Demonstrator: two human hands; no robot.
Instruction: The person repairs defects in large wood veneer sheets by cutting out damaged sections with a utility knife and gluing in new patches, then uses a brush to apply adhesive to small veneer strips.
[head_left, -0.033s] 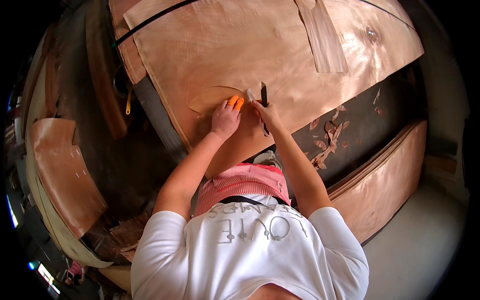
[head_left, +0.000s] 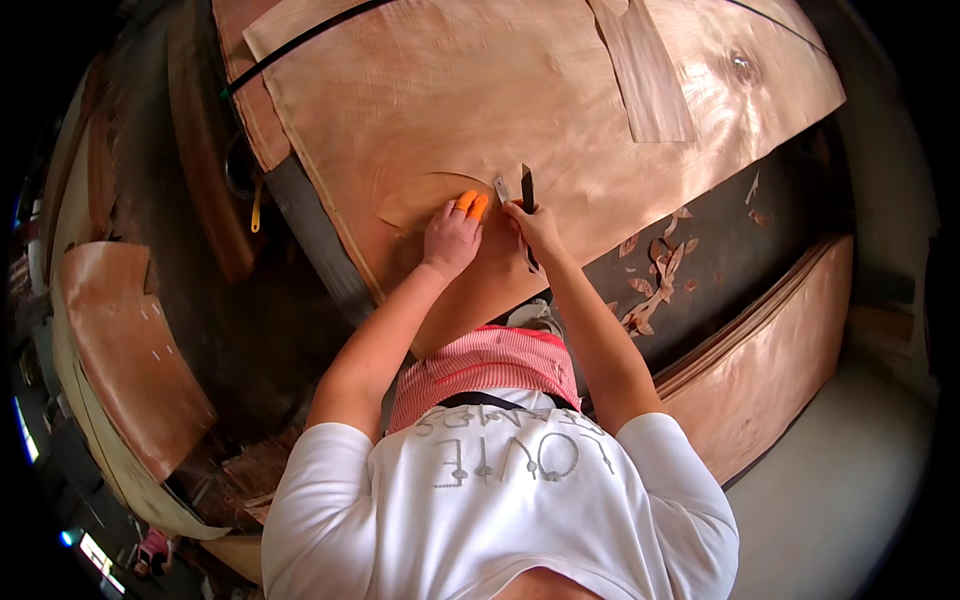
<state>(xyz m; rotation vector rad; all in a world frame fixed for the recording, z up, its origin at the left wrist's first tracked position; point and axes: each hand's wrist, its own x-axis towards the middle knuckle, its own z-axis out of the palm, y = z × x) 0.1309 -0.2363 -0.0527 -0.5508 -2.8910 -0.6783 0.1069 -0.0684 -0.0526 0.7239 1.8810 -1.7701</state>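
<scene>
A large reddish-brown wood veneer sheet lies in front of me. My left hand rests on it, holding nothing, with orange finger covers on its outstretched fingers. Under and beside those fingertips is a leaf-shaped outline with a dark curved upper edge. Just to the right, my right hand is closed around a slim black knife-like tool with a slanted tip. A pale flat metal blade or strip also sticks out of that grip, close to the sheet; its lower part is mostly hidden.
A narrow veneer strip lies on the sheet, and a black strap crosses the far left. Leaf-shaped scraps litter the dark surface at right, near a veneer stack. Another veneer piece is at left, below a yellow-handled tool.
</scene>
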